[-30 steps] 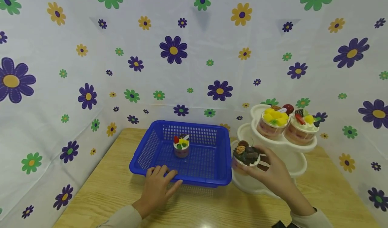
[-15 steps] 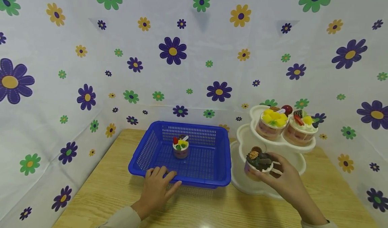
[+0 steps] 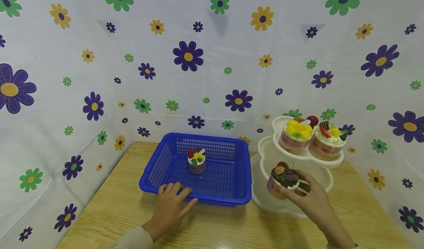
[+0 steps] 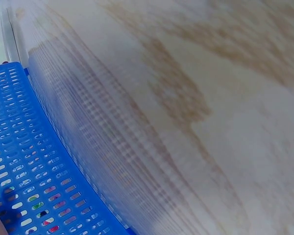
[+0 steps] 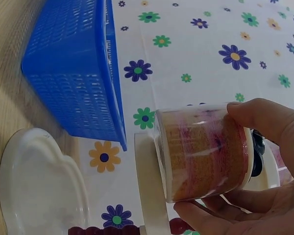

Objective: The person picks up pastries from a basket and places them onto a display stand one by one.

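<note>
My right hand [image 3: 309, 199] holds a clear dessert cup [image 3: 282, 181] by its side between thumb and fingers. Dark chocolate pieces, a walnut and a round biscuit top it; pink and brown layers show through the cup [image 5: 206, 152] in the right wrist view. It is in front of the white tiered stand [image 3: 314, 179]; whether it touches a tier cannot be told. My left hand [image 3: 170, 206] rests on the front rim of the blue plastic basket [image 3: 215, 199], thumb spread along the outside. Inside the basket stands a smaller fruit-topped cup [image 3: 197, 163].
On the stand's top tier sit a mango-topped cup [image 3: 296, 137] and a strawberry-and-cream cup [image 3: 327, 142], side by side. The lower tiers jut out toward the basket. Flower-printed cloth [image 3: 212, 79] walls in the wooden table [image 3: 205, 230] at the back and sides.
My right hand has carried the chocolate-topped cup from beside the basket's right edge a little to the right and lower, in front of the stand. The left hand has stayed on the basket rim.
</note>
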`<state>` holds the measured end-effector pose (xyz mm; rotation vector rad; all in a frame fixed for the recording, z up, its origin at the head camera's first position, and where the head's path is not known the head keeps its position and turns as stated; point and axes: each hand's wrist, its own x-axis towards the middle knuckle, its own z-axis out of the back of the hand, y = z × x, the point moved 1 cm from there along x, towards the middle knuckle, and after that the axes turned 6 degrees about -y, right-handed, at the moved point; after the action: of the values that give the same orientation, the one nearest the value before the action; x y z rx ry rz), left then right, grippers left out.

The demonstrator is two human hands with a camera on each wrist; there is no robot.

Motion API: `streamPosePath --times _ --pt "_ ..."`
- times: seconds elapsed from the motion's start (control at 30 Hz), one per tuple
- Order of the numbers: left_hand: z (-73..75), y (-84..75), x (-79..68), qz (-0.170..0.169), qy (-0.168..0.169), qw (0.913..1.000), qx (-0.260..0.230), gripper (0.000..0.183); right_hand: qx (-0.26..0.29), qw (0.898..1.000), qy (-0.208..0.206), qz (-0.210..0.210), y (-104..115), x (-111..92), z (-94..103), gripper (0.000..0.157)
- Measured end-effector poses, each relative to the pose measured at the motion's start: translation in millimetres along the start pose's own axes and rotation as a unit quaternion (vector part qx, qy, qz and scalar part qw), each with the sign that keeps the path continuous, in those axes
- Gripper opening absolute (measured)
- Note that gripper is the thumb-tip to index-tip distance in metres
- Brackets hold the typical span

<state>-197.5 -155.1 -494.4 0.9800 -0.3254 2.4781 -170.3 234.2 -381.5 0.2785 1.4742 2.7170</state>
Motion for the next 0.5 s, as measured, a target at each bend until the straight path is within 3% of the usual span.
streamPosePath --times 0.3,0.5 --pt "-0.8 1.5 -0.7 -0.003 -0.006 1.0 -0.004 0.038 -0.004 1.0 -0.02 0.008 -3 19 1.0 0.082" --pt "-0.8 1.0 -0.9 0.001 -0.002 1.0 -0.005 0.038 -0.003 0.998 -0.06 0.01 -6 27 -2.0 0.078"
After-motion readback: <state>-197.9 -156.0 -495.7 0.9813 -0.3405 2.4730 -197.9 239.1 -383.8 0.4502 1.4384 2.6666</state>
